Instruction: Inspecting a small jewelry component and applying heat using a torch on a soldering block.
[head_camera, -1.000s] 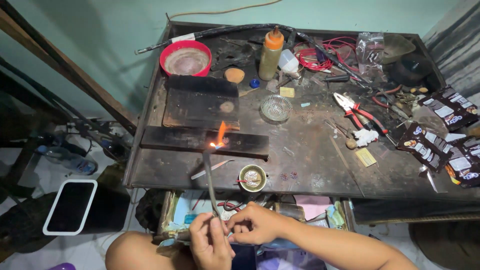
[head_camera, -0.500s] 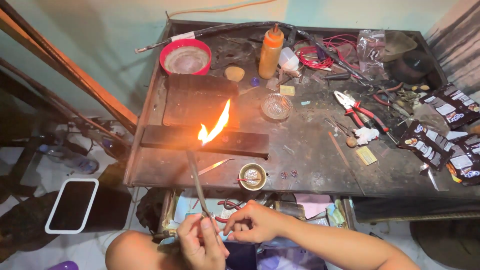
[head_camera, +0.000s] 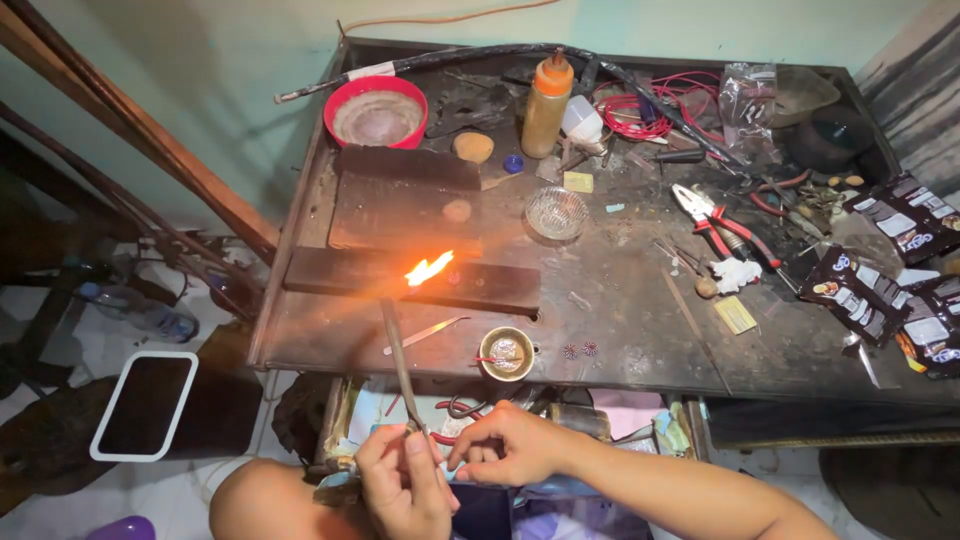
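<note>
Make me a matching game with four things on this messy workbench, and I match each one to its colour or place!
Things:
1. bowl
2. bottle
3. pliers
4. flame

Colour or place:
A. orange cap, at the back of the bench
B. red handles, on the right side
C. red and round, back left
D. on the dark block, beyond the torch tip

Pairs: 1-C, 2-A, 3-B, 4-D
</note>
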